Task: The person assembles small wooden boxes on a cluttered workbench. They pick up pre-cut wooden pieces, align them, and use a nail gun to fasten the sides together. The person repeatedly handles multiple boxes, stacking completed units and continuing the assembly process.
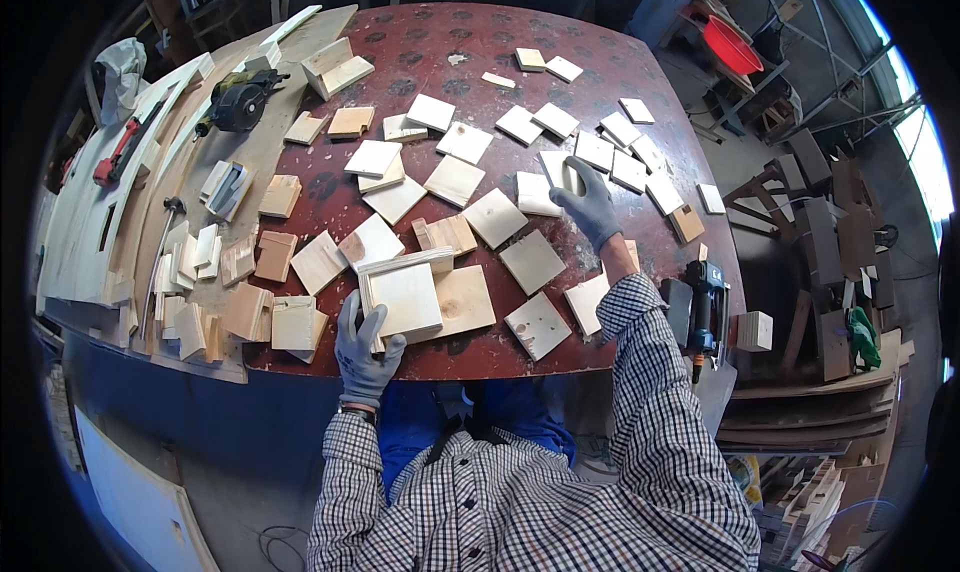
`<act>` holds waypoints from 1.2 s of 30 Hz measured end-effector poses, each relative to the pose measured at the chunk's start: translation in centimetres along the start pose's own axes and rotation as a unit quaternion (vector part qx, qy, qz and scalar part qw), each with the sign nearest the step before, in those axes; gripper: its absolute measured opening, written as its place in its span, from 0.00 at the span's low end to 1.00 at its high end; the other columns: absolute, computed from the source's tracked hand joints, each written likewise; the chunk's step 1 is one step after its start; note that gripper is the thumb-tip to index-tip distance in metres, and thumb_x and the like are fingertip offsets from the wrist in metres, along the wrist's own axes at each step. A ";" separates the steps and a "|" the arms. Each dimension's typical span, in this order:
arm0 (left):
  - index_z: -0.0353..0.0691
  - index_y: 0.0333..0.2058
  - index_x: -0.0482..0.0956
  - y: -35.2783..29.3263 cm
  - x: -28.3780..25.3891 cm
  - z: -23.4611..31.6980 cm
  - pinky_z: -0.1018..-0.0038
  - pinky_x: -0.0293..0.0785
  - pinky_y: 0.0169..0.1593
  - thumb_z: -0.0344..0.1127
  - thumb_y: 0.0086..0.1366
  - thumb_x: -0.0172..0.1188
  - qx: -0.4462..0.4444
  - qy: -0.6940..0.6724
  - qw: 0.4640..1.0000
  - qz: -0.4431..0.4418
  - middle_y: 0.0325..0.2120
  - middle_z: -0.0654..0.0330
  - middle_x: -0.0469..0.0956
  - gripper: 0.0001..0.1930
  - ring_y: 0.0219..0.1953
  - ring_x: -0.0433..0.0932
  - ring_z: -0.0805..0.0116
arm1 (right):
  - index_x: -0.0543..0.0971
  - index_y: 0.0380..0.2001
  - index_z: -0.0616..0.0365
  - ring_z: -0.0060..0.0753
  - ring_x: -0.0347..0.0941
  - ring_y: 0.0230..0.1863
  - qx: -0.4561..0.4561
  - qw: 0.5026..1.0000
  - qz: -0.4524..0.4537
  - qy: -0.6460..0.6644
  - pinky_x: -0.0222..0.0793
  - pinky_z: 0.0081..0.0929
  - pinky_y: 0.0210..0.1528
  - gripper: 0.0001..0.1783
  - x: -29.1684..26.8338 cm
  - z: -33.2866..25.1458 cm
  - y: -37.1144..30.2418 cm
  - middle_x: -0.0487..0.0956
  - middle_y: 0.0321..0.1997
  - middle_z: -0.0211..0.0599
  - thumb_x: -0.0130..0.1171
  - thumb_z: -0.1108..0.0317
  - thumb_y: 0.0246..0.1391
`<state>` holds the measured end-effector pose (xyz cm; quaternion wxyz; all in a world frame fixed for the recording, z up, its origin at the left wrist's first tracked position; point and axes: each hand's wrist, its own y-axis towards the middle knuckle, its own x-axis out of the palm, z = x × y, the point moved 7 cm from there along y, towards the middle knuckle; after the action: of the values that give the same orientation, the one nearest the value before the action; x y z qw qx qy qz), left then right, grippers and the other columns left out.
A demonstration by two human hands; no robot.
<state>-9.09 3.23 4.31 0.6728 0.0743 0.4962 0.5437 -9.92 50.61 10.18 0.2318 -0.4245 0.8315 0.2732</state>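
Observation:
My left hand (366, 354), in a grey work glove, grips the left edge of a small wooden box-like assembly (408, 300) near the table's front edge. A wider flat board (466, 304) lies against its right side, partly covered by it. My right hand (590, 210), gloved too, is stretched out over the middle right of the table. Its thumb and fingers close on a pale wooden square (552, 168). The fingers partly cover this square. Another pale square (538, 194) lies just left of the thumb, and a knotty one (532, 260) lies nearer to me.
Many loose wooden squares and blocks are scattered over the dark red table (420, 52). A nail gun (706, 307) lies at its right edge. On the left boards are a circular saw (240, 100), a red-handled tool (118, 152) and a hammer (173, 208).

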 end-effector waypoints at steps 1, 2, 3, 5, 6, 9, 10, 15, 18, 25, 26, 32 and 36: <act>0.53 0.66 0.69 0.0 -0.2 0.2 0.47 0.74 0.65 0.57 0.73 0.62 -0.003 0.005 1.000 0.002 0.66 0.41 0.68 0.29 0.66 0.72 0.38 | 0.75 0.66 0.57 0.61 0.71 0.66 0.001 0.999 -0.014 -0.051 0.69 0.48 0.68 0.44 0.6 0.1 -0.2 0.74 0.64 0.60 0.73 0.52 0.46; 0.53 0.66 0.69 0.1 -0.3 0.3 0.47 0.74 0.65 0.57 0.73 0.62 -0.004 0.005 1.000 0.002 0.66 0.41 0.67 0.29 0.66 0.72 0.38 | 0.75 0.66 0.57 0.61 0.70 0.67 -0.007 0.995 -0.014 -0.100 0.67 0.48 0.69 0.44 1.0 0.2 -0.6 0.74 0.64 0.59 0.72 0.52 0.45; 0.53 0.66 0.69 0.0 -0.5 0.2 0.47 0.74 0.65 0.57 0.73 0.62 -0.005 0.004 1.000 0.003 0.66 0.41 0.67 0.29 0.65 0.72 0.38 | 0.75 0.65 0.56 0.62 0.69 0.68 -0.016 0.989 -0.013 -0.148 0.66 0.49 0.71 0.43 1.5 0.3 -1.0 0.74 0.65 0.59 0.72 0.52 0.45; 0.52 0.66 0.70 0.2 -0.3 0.3 0.47 0.75 0.65 0.57 0.73 0.62 0.001 0.001 1.000 0.005 0.66 0.40 0.68 0.29 0.65 0.72 0.37 | 0.75 0.65 0.56 0.61 0.67 0.69 -0.013 0.984 -0.004 -0.175 0.63 0.51 0.72 0.44 1.7 2.4 -1.5 0.74 0.66 0.57 0.72 0.49 0.44; 0.52 0.66 0.70 0.2 -0.4 0.4 0.47 0.75 0.64 0.57 0.73 0.62 0.004 -0.002 1.000 0.007 0.65 0.40 0.68 0.29 0.65 0.72 0.37 | 0.75 0.65 0.56 0.61 0.67 0.69 -0.015 0.982 -0.004 -0.189 0.63 0.51 0.72 0.45 1.8 3.2 -1.7 0.74 0.66 0.57 0.72 0.49 0.43; 0.53 0.65 0.71 0.2 -0.3 0.1 0.46 0.78 0.61 0.58 0.71 0.64 0.006 0.004 1.000 0.014 0.65 0.39 0.68 0.30 0.64 0.73 0.35 | 0.76 0.65 0.52 0.61 0.67 0.69 0.001 0.973 -0.008 -0.231 0.63 0.51 0.72 0.45 1.6 3.6 -2.4 0.73 0.67 0.56 0.72 0.47 0.42; 0.53 0.65 0.71 0.1 -0.2 0.0 0.46 0.78 0.61 0.58 0.71 0.64 0.004 0.006 1.000 0.012 0.65 0.39 0.68 0.30 0.64 0.73 0.35 | 0.76 0.65 0.51 0.61 0.67 0.70 0.005 0.969 -0.013 -0.245 0.63 0.50 0.73 0.45 1.4 3.4 -2.3 0.73 0.68 0.55 0.71 0.47 0.42; 0.53 0.65 0.71 0.2 -0.3 0.2 0.45 0.77 0.62 0.57 0.71 0.64 0.003 0.008 1.000 0.009 0.65 0.39 0.67 0.29 0.65 0.72 0.35 | 0.77 0.66 0.45 0.57 0.67 0.71 0.056 0.954 -0.043 -0.293 0.59 0.55 0.73 0.43 0.0 3.3 -2.8 0.72 0.72 0.49 0.71 0.41 0.47; 0.53 0.65 0.71 0.4 -0.2 0.3 0.45 0.77 0.62 0.57 0.71 0.64 0.004 0.004 1.000 0.006 0.66 0.39 0.67 0.30 0.65 0.72 0.34 | 0.79 0.64 0.44 0.56 0.67 0.72 0.027 0.944 -0.034 -0.326 0.59 0.56 0.73 0.38 -1.5 3.0 -3.7 0.72 0.72 0.48 0.71 0.41 0.52; 0.53 0.66 0.70 -0.1 -0.3 0.1 0.45 0.75 0.64 0.57 0.71 0.65 0.001 0.002 1.000 0.006 0.66 0.40 0.67 0.30 0.66 0.71 0.34 | 0.81 0.57 0.53 0.51 0.84 0.46 0.066 0.964 -0.159 -0.201 0.78 0.43 0.53 0.28 -1.4 -6.0 -14.8 0.86 0.44 0.44 0.65 0.46 0.62; 0.53 0.66 0.69 0.0 -0.3 0.1 0.45 0.75 0.65 0.57 0.71 0.65 0.003 0.005 1.000 0.005 0.66 0.40 0.67 0.31 0.66 0.71 0.34 | 0.79 0.60 0.54 0.52 0.84 0.48 0.046 0.953 -0.154 -0.256 0.79 0.44 0.52 0.31 -1.0 -6.8 -17.1 0.85 0.45 0.46 0.65 0.45 0.62; 0.51 0.67 0.69 0.2 -0.2 0.3 0.47 0.71 0.68 0.53 0.70 0.67 0.015 -0.007 1.000 0.005 0.67 0.42 0.67 0.32 0.68 0.67 0.38 | 0.66 0.68 0.65 0.51 0.83 0.53 0.107 0.901 -0.180 -0.380 0.80 0.45 0.51 0.52 1.4 -8.6 -24.1 0.79 0.55 0.50 0.71 0.37 0.54; 0.48 0.65 0.73 0.2 -0.4 0.0 0.50 0.66 0.72 0.43 0.66 0.72 0.000 -0.048 0.999 -0.002 0.69 0.44 0.66 0.31 0.71 0.65 0.41 | 0.64 0.69 0.65 0.50 0.81 0.54 0.104 0.913 -0.134 -0.372 0.80 0.44 0.51 0.54 2.2 -7.6 -25.1 0.77 0.56 0.51 0.75 0.43 0.49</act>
<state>-9.19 2.96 4.69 0.6967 0.0994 0.4639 0.5381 8.65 32.06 8.00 0.6015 -0.3728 0.6442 0.2902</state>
